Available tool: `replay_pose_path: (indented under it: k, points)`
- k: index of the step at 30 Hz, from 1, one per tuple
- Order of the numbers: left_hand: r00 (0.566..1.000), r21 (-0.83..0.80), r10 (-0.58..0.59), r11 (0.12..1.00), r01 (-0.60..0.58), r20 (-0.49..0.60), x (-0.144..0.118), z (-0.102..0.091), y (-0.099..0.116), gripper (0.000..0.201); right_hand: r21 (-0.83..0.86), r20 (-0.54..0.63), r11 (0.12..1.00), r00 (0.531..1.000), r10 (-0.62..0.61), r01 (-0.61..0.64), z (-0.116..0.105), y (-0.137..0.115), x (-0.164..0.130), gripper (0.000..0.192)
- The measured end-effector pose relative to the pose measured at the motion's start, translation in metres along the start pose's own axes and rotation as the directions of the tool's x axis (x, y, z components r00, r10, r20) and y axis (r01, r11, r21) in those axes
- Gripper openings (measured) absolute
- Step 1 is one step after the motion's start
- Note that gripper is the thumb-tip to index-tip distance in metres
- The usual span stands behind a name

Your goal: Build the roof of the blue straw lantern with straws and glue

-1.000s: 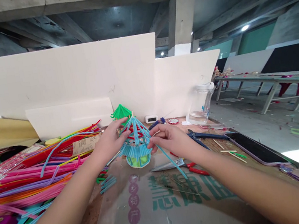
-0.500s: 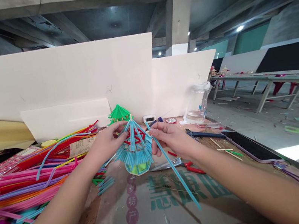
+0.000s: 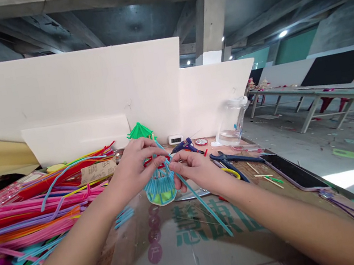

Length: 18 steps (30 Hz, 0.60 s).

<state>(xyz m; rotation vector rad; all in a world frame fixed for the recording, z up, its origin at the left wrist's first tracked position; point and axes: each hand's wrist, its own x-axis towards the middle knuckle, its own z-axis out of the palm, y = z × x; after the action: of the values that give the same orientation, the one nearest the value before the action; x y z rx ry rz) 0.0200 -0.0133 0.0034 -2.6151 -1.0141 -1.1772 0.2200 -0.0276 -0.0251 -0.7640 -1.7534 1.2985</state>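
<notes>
Left hand (image 3: 135,169) pinched on top of small blue pipe-cleaner pavilion model (image 3: 160,188), standing on cardboard sheet (image 3: 195,242). Right hand (image 3: 194,169) clamped on long blue pipe cleaner (image 3: 197,197), tip probably at roof. Steady model; feed slowly along rib.
</notes>
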Motion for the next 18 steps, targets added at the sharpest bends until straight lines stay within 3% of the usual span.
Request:
replay_pose_path:
  k: [5, 10, 14, 18]
  points:
    - [0.999, -0.024, -0.021, 0.999, 0.022, 0.031, 0.0005, 0.0017, -0.0002, 0.026, 0.019, -0.008, 1.000, 1.000, -0.011, 0.011, -0.0021, -0.0001, 0.0002, 0.031]
    - [1.000, -0.032, -0.026, 0.999, 0.026, 0.002, 0.0008, 0.0008, -0.0002, 0.023, 0.185, 0.059, 0.983, 0.998, 0.002, -0.013, -0.0057, 0.0026, 0.0033, 0.027]
    - [1.000, -0.004, -0.017, 1.000, 0.017, -0.001, 0.0004, 0.0024, -0.0008, 0.021, 0.297, 0.005, 0.955, 1.000, -0.026, 0.023, -0.0074, 0.0051, 0.0065, 0.024]
    - [0.998, -0.012, -0.016, 1.000, 0.017, 0.052, 0.0001, 0.0030, 0.0009, 0.022, 0.297, -0.025, 0.954, 0.999, -0.040, 0.046, -0.0074, 0.0053, 0.0071, 0.025]
